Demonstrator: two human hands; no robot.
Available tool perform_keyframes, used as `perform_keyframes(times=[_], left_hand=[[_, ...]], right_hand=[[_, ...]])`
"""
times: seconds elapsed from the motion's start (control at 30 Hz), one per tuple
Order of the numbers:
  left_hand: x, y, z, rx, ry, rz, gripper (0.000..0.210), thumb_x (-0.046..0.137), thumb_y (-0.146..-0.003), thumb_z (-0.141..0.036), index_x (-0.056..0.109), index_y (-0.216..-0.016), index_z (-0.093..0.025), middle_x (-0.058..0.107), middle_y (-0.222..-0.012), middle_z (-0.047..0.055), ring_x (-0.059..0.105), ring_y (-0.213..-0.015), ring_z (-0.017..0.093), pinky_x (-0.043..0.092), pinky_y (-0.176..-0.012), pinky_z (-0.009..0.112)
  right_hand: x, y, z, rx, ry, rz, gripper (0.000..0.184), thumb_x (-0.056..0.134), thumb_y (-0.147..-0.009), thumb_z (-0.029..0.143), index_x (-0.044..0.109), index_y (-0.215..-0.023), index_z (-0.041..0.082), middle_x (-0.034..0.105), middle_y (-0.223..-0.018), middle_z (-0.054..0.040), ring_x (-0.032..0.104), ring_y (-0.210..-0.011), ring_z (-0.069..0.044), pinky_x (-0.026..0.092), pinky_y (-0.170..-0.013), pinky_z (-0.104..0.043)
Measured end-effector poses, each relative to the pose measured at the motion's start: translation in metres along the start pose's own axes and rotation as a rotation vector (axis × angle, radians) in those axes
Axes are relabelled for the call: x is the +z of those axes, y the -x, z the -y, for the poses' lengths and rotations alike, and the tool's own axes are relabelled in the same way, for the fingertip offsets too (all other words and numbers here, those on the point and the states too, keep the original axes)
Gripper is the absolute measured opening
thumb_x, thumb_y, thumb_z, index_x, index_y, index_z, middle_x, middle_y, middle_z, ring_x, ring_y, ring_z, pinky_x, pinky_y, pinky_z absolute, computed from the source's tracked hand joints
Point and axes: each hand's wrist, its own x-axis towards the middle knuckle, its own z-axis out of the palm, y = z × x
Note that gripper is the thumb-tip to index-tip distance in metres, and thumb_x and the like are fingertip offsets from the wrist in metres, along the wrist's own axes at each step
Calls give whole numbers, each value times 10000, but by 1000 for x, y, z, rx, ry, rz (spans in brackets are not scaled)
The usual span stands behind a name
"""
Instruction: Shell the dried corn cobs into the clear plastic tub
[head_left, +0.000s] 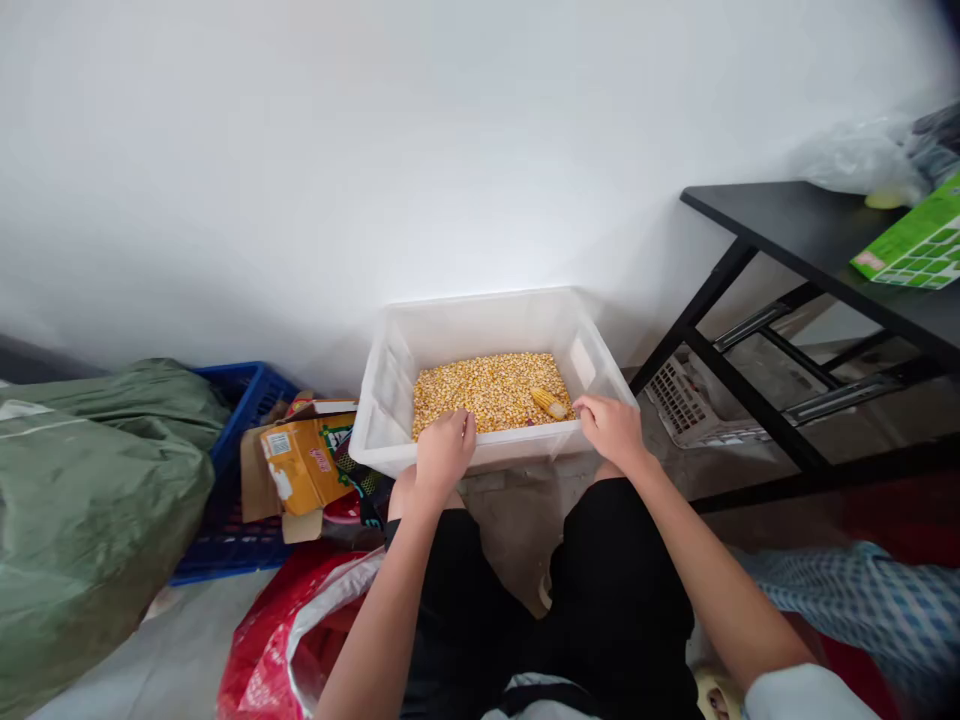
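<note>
In front of my knees stands a white translucent plastic bin [487,318] with a layer of loose yellow corn kernels [480,388] inside. A corn cob [550,403], partly stripped to its pale core, lies on the kernels at the right. My left hand [445,448] is closed at the bin's near rim, left of the middle; its curled fingers hide whatever they may hold. Close to the cob's right end, my right hand [611,430] is over the near right corner with fingers curled together. Anything inside that grip is hidden.
To the left are a blue crate [259,395], a torn yellow cardboard box [304,465] and a large green sack [105,500]. A red bag [262,640] sits by my left leg. On the right stands a black table [795,225], a white basket [679,405] beneath it.
</note>
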Motion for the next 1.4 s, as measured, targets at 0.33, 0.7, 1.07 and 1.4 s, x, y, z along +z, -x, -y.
perform_keyframes(times=[0.33, 0.7, 1.07, 1.4], left_hand=[[2, 0, 1, -1, -22, -2, 351, 327, -1004, -314, 579, -797, -183, 673, -817, 78, 615, -740, 188, 327, -637, 299], [3, 0, 2, 9, -5, -8, 352, 321, -1010, -322, 575, -810, -184, 681, -846, 84, 624, -765, 191, 334, -643, 299], [5, 1, 3, 17, -7, -26, 354, 322, -1010, -314, 564, -786, -184, 663, -805, 77, 607, -733, 186, 299, -626, 304], [3, 1, 1, 13, -8, -31, 338, 348, -1006, -307, 563, -777, -182, 662, -795, 60, 615, -732, 182, 285, -619, 308]], right_hand=[[-2, -3, 1, -4, 28, 58, 306, 453, -910, 195, 743, -971, 270, 770, -976, 20, 691, -859, -205, 348, -636, -320], [-3, -5, -1, -3, 48, 101, 319, 444, -917, 199, 747, -987, 267, 773, -981, 1, 692, -861, -214, 349, -638, -317], [1, 4, 3, 7, 16, -4, 296, 452, -904, 181, 738, -938, 245, 763, -937, -5, 682, -851, -209, 349, -656, -315], [18, -100, 19, 81, 23, 704, 174, 567, -869, 196, 736, -895, 163, 745, -929, -80, 674, -877, -211, 433, -701, -265]])
